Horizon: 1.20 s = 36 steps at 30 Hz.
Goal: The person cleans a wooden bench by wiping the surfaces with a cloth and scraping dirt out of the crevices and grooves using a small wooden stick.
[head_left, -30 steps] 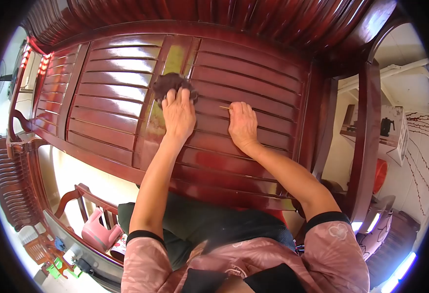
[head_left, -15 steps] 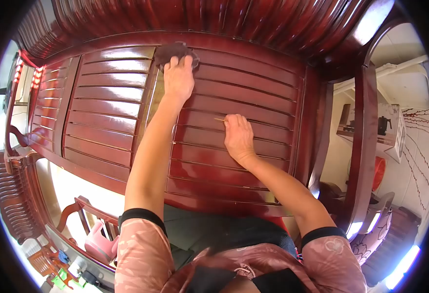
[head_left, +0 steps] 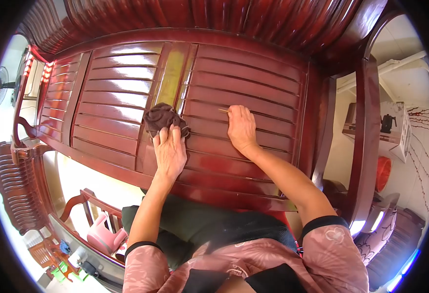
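Observation:
My left hand [head_left: 169, 155] presses a crumpled dark brown cloth [head_left: 164, 118] onto the wooden bench seat [head_left: 244, 93], over the strip between two slatted panels. Its fingers are bent over the cloth's near side. Farther right, my right hand [head_left: 243, 128] rests on the slats with its fingers closed around a thin, light-coloured stick [head_left: 223, 110]. Only the tip of that stick shows, pointing left; the rest is hidden in the fingers. The seat is glossy reddish-brown, with narrow gaps between its slats. A yellowish shine lies on the strip beyond the cloth.
The curved bench back [head_left: 214, 14] rises along the far side. At the right stands the bench's armrest post [head_left: 363, 141], with a printed box [head_left: 378, 124] behind it. A pink plastic item [head_left: 104, 234] and another carved wooden seat [head_left: 17, 188] are at the lower left.
My left hand has drawn the cloth toward me along the strip, from near the bench back to about mid-seat. My right hand stays in nearly the same place with the stick.

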### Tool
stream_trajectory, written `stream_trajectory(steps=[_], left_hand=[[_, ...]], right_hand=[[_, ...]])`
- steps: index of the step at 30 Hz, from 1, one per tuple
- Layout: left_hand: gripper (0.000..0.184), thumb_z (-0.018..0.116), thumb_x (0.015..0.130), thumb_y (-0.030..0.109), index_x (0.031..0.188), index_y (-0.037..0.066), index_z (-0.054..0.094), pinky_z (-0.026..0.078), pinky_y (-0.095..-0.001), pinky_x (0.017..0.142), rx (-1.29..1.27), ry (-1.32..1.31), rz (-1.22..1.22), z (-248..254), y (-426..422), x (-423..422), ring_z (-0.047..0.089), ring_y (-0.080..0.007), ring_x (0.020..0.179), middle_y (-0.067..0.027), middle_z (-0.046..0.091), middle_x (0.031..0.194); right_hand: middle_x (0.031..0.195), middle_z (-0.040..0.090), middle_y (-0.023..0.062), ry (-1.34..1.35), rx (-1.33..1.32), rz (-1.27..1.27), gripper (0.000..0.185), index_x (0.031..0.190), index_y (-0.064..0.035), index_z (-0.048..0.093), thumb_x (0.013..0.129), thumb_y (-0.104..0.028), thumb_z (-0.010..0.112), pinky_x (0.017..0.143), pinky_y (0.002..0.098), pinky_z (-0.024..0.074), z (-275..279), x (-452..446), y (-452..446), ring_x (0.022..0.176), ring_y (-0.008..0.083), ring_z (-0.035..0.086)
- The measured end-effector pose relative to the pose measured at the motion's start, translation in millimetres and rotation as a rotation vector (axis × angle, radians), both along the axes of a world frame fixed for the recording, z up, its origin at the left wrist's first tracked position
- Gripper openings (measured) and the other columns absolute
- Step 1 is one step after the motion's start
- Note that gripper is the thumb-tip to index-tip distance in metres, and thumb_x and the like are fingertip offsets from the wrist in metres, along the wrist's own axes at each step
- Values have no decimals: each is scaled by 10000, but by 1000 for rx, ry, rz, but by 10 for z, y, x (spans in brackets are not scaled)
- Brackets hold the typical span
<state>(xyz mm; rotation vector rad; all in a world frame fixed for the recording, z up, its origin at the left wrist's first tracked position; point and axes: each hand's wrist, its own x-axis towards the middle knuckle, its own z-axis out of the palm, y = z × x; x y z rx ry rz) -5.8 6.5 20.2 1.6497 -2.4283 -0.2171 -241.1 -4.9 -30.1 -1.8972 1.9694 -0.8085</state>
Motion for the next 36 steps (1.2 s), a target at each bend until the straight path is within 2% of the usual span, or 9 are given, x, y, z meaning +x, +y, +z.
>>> stream_trajectory(steps=[1,5,10,14,20,25,30,33,36], left_hand=[[398,576,888,122,1249,-18,485,331,-484,992,19,-10,-5,-41,-19,10,462,-381,1256,-196,586,1310],[431,580,890,114,1287,-9,465,309,-518,1014,-78,28,-34,-259,-431,-111,409,-409,1335,-186,596,1288],[446,591,908,169,1310,21,468,323,-521,1036,-182,24,-37,-554,-1426,-537,419,-383,1330,-163,562,1358],[345,614,890,157,1197,62,489,347,-524,994,-158,13,5,-503,-1985,-828,460,-376,1277,-128,605,1210],[290,621,885,158,1135,76,500,362,-516,969,-97,-42,-26,-410,-1588,-590,485,-364,1245,-111,625,1199],[251,691,836,125,1051,98,563,412,-486,905,12,118,-16,-214,-853,-73,555,-353,1045,-117,626,1019],[180,691,856,100,984,75,567,442,-425,743,-362,380,242,-81,-1320,115,545,-309,827,-125,583,903],[188,651,884,155,1006,48,557,432,-462,815,-500,583,478,6,-2018,167,549,-351,889,-146,592,925],[220,642,907,195,1072,87,544,439,-455,882,-227,754,350,-464,-2634,243,562,-358,1008,-142,623,999]], right_hand=[[935,583,125,3,5,-3,74,984,-68,532,935,-123,522,801,458,422,-2,-1,5,918,337,550],[944,582,122,-15,19,-8,75,990,-71,530,941,-127,520,807,456,421,-13,2,-7,927,333,548],[955,589,140,-32,42,-4,82,1007,-63,544,952,-119,521,812,468,425,-10,3,0,927,356,553],[946,591,137,-19,40,-3,81,1004,-65,547,952,-121,522,806,467,427,-26,-3,-18,920,355,555],[937,577,124,13,31,-17,86,999,-69,544,948,-134,522,808,454,425,-17,2,-6,913,335,549],[935,574,128,-5,24,-7,77,992,-72,544,942,-127,523,803,457,423,3,15,-15,906,341,546],[926,569,126,-14,25,-6,70,985,-72,545,938,-117,520,796,459,420,15,8,-9,895,342,544],[921,568,127,-8,7,-3,69,979,-70,548,937,-116,519,791,461,420,6,5,-7,889,341,545],[920,567,128,-6,36,-3,70,979,-69,552,933,-112,521,792,462,420,32,10,-10,886,343,545]])
